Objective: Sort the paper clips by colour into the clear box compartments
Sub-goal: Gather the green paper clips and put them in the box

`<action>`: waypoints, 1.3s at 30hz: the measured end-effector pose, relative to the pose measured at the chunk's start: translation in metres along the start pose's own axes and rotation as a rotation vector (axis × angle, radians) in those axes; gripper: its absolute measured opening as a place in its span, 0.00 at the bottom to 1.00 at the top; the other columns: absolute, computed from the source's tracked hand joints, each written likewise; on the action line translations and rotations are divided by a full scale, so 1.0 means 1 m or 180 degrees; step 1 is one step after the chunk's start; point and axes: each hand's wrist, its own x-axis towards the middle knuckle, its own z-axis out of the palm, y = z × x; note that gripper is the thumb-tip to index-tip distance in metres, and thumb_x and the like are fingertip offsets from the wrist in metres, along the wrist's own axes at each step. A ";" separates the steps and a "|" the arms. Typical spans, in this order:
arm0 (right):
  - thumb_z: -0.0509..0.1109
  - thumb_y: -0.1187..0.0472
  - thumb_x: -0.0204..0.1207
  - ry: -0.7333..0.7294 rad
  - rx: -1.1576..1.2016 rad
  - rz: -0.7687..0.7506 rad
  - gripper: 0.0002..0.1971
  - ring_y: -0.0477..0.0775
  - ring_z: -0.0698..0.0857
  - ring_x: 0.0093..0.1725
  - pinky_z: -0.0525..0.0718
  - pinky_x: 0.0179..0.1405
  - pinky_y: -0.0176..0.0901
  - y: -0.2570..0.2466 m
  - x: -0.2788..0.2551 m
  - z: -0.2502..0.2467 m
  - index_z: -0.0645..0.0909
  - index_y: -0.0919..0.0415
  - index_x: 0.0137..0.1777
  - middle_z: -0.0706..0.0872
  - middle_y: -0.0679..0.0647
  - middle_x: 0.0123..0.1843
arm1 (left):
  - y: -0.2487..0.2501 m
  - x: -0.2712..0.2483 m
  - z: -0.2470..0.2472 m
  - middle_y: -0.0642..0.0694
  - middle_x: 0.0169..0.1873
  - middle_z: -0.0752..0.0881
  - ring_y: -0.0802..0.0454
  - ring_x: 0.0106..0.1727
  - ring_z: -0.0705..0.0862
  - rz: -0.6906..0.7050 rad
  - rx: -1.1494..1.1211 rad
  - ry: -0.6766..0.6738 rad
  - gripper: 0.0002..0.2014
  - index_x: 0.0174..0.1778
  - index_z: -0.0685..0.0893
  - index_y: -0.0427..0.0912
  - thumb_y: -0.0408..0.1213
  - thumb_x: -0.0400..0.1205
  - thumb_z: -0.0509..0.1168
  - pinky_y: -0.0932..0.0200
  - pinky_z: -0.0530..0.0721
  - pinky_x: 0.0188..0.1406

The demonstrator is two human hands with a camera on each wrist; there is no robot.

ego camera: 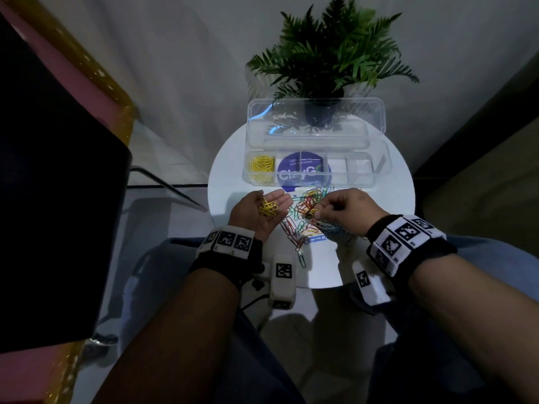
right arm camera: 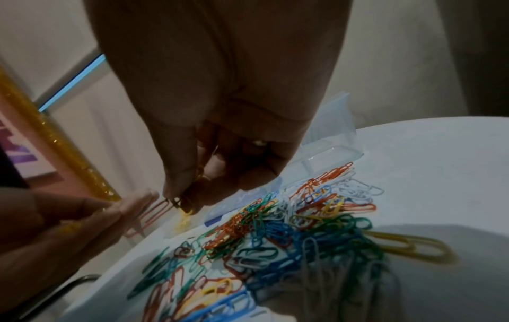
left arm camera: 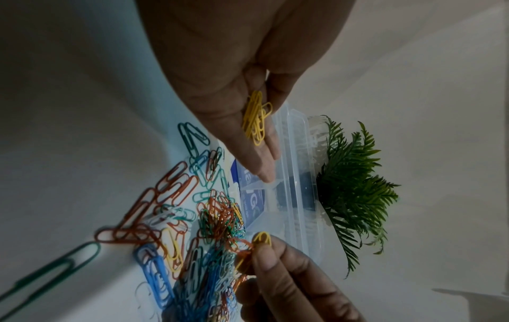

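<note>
Round white table (ego camera: 379, 199), with a potted fern (ego camera: 335, 53) at the far side. In front of the fern, a clear box (ego camera: 379, 167) with its lid up; yellow clips (ego camera: 261, 167) already in the leftmost compartment, the other compartments seemingly without clips. Nearer, a mixed pile of clips (ego camera: 303, 217) in red, green, blue, white and yellow, spread between both hands. Left hand (ego camera: 262, 212) palm up beside the pile, fingers relaxed and flat, cradling a small heap of yellow ones (ego camera: 267, 207). Right hand (ego camera: 347, 209) over the pile, thumb and forefinger curled and pinching a single yellow clip (left arm camera: 262, 238), with a red one apparently hooked to it.

Best done by shaking or teasing the red stray loose above the pile before crossing over. Then drop the yellow one into the open palm, keeping that palm level so nothing slides off. Worth emptying the palm into the leftmost compartment before the heap grows unsteady. Likely early in the job, with only yellow begun.
</note>
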 end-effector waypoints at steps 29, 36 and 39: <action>0.80 0.66 0.65 0.0429 -0.0041 -0.0297 0.10 0.43 0.84 0.39 0.82 0.52 0.38 -0.025 0.016 0.001 0.90 0.64 0.47 0.89 0.53 0.40 | 0.000 0.003 -0.011 0.34 0.59 0.82 0.42 0.66 0.80 -0.0085 -0.0200 -0.0063 0.23 0.65 0.77 0.26 0.39 0.88 0.45 0.63 0.87 0.32; 0.74 0.67 0.71 -0.0144 -0.0840 -0.1183 0.11 0.40 0.81 0.44 0.71 0.41 0.13 -0.061 0.016 0.028 0.89 0.58 0.53 0.85 0.45 0.44 | -0.005 0.000 0.001 0.40 0.27 0.87 0.50 0.27 0.87 0.0014 -0.0483 -0.0436 0.16 0.43 0.79 0.30 0.29 0.86 0.47 0.62 0.87 0.30; 0.73 0.65 0.72 -0.0236 -0.1127 -0.1273 0.11 0.51 0.86 0.49 0.78 0.46 0.28 -0.067 0.018 0.029 0.88 0.58 0.53 0.90 0.53 0.49 | -0.006 -0.003 0.006 0.42 0.22 0.86 0.52 0.24 0.87 0.0088 -0.0438 -0.0572 0.17 0.39 0.77 0.32 0.27 0.86 0.44 0.63 0.87 0.27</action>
